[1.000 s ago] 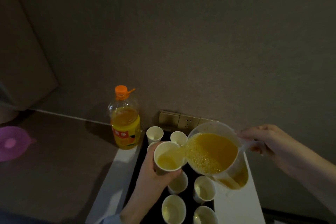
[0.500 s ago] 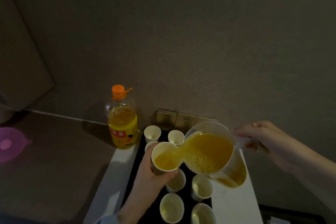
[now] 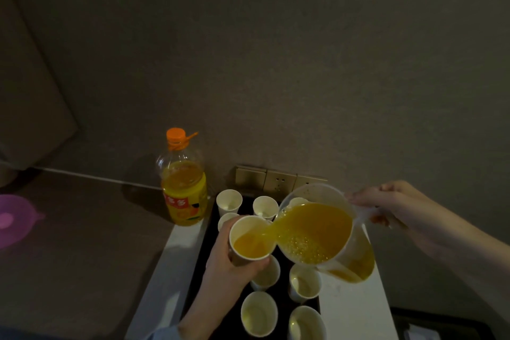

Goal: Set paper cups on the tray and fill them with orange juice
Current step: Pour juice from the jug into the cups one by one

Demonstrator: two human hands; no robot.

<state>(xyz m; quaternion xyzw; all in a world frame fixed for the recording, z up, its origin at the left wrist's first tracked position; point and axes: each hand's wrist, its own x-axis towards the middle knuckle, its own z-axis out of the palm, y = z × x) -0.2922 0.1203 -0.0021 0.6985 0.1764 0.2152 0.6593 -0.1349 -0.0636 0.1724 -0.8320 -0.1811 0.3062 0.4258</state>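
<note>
My left hand [image 3: 230, 270] grips a white paper cup [image 3: 251, 239] above the black tray [image 3: 202, 251]; the cup is about half full of orange juice. My right hand [image 3: 397, 210] holds the handle of a clear plastic jug [image 3: 320, 232], tilted left, and juice runs from its spout into the cup. Several other white paper cups stand on the tray, among them one at the back left [image 3: 229, 201], one at the back middle [image 3: 265, 207] and one at the front [image 3: 259, 313]. They look empty in the dim light.
An orange-capped juice bottle [image 3: 184, 188] stands left of the tray on the white table [image 3: 353, 309]. Wall sockets [image 3: 278, 181] sit behind the tray. A purple lid [image 3: 13, 219] lies at the far left on a dark surface.
The juice level in the held cup has risen. The jug has tipped a little further and the cup stays at its spout.
</note>
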